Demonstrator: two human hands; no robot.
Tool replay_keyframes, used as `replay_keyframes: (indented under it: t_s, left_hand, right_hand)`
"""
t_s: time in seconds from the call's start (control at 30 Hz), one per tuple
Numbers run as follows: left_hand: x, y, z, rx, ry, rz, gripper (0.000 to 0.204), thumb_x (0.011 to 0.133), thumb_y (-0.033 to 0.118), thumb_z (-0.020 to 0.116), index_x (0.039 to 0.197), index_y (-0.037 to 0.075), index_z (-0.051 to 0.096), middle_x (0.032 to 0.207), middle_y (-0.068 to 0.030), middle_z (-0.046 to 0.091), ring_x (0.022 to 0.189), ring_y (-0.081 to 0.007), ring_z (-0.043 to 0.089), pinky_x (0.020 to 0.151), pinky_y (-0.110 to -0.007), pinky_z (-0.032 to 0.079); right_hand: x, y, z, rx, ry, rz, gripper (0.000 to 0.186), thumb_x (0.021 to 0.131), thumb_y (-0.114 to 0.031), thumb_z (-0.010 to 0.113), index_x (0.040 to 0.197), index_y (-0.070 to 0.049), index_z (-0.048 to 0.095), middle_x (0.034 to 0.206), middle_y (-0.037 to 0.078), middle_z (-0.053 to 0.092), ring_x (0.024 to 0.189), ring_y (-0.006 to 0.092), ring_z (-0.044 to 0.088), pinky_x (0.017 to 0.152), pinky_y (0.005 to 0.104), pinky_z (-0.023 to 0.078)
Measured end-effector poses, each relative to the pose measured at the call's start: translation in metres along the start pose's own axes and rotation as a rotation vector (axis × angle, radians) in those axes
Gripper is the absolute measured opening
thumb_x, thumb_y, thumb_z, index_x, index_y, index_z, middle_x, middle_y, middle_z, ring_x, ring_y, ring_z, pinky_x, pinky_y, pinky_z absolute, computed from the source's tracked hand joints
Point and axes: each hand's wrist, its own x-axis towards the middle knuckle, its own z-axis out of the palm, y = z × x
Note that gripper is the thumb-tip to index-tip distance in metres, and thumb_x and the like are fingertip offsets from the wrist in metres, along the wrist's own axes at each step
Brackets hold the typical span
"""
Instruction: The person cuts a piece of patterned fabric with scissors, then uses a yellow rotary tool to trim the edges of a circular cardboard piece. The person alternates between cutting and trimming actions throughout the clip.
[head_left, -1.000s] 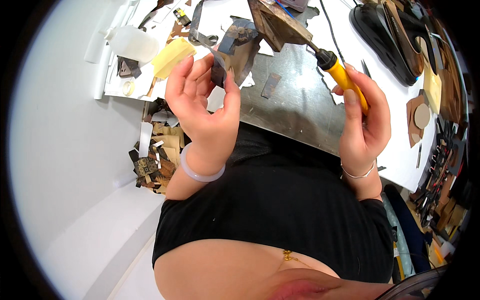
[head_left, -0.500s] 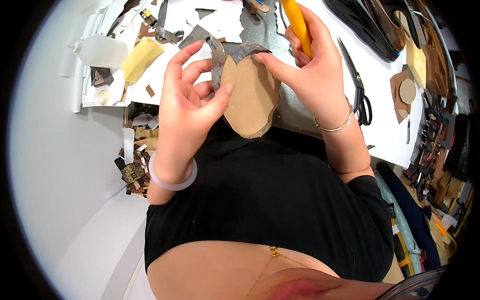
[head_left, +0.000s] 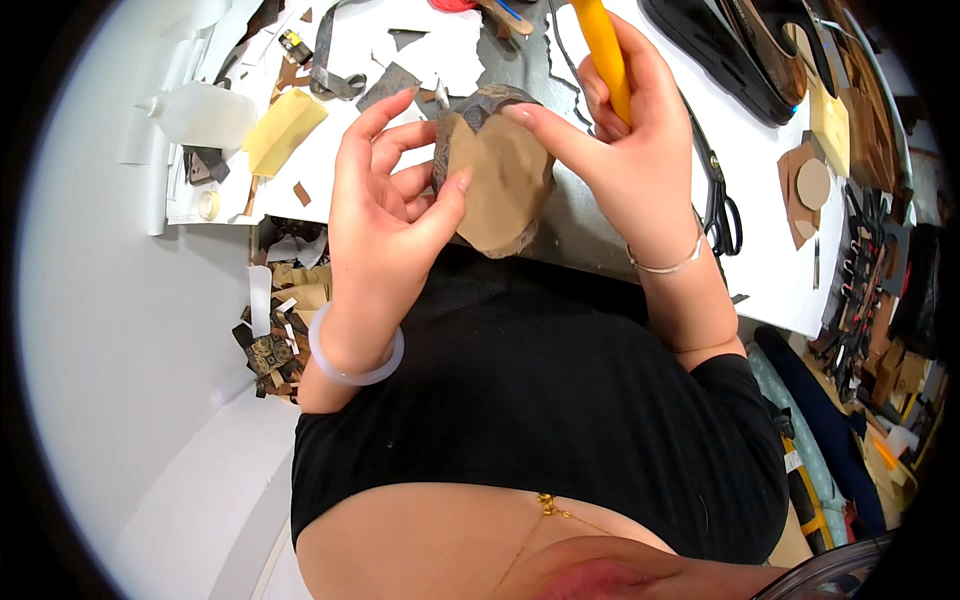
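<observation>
An oval tan piece (head_left: 503,190) with a grey patterned covering (head_left: 497,98) around its edge is held up between my hands, its lower end toward my body. My left hand (head_left: 395,195) grips its left edge, thumb on the tan face, the other fingers curled beside and behind it. At the upper right edge, my right thumb presses on the patterned covering. The same right hand (head_left: 640,135) keeps a yellow tool (head_left: 603,60) in its curled fingers; the top of that tool is cut off by the picture's edge.
Black-handled scissors (head_left: 722,205) lie right of my right wrist. A translucent bottle (head_left: 205,115) and a yellow block (head_left: 285,130) stand at the left. Scraps (head_left: 280,340) fill a space below the table's left edge. A large black device (head_left: 735,55) sits at the far right.
The oval piece has tilted and its lower end has come up a little. The loose patterned flap at its upper left now stands edge-on. My left hand has shifted slightly right.
</observation>
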Motion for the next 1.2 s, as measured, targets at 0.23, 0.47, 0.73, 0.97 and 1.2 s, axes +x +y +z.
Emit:
replay_keyframes:
  t_s: [0.23,0.47,0.73,0.97,1.2]
  left_hand:
    - [0.004,-0.017,-0.002,0.292,0.324,0.376,0.063,0.084,-0.013,0.068,0.139,-0.002,0.037,0.122,-0.0183,0.057,0.112,-0.0251,0.065,0.089,-0.031,0.056]
    - [0.005,-0.019,-0.003,0.450,0.379,0.581,0.066,0.081,-0.016,0.069,0.137,-0.003,0.038,0.123,-0.0209,0.059,0.114,-0.0276,0.065,0.095,-0.037,0.055]
    - [0.004,-0.013,0.000,0.466,0.400,0.614,0.067,0.081,-0.015,0.071,0.137,-0.003,0.036,0.121,-0.0219,0.059,0.109,-0.0266,0.066,0.089,-0.034,0.056]
    - [-0.001,0.003,0.005,0.323,0.448,0.483,0.069,0.081,-0.014,0.071,0.137,0.003,0.034,0.122,-0.0200,0.058,0.105,-0.0249,0.067,0.081,-0.030,0.057]
    - [-0.001,0.009,0.002,0.229,0.437,0.488,0.069,0.082,-0.016,0.069,0.137,0.004,0.033,0.123,-0.0191,0.055,0.104,-0.0252,0.067,0.078,-0.029,0.058]
  right_hand:
    - [-0.009,-0.016,-0.029,-0.166,0.004,-0.096,0.036,0.100,-0.007,0.061,0.136,-0.003,0.054,0.092,0.002,0.058,0.075,0.0046,0.049,0.065,0.0187,0.041]
    - [-0.014,-0.029,-0.021,-0.329,-0.036,-0.340,0.035,0.088,0.006,0.068,0.122,-0.002,0.064,0.103,0.012,0.072,0.088,0.0187,0.070,0.075,0.0262,0.055]
    - [-0.019,-0.030,-0.024,-0.501,-0.143,-0.428,0.038,0.085,0.015,0.066,0.120,0.001,0.063,0.103,0.018,0.070,0.085,0.0216,0.068,0.073,0.0275,0.054]
    - [-0.021,-0.019,-0.013,-0.522,-0.020,-0.512,0.042,0.077,0.007,0.074,0.116,-0.010,0.071,0.080,0.005,0.063,0.061,0.0186,0.061,0.052,0.0281,0.046]
    - [-0.026,-0.016,-0.010,-0.530,-0.038,-0.496,0.042,0.077,0.007,0.075,0.115,-0.010,0.071,0.080,0.004,0.062,0.059,0.0185,0.059,0.050,0.0286,0.046]
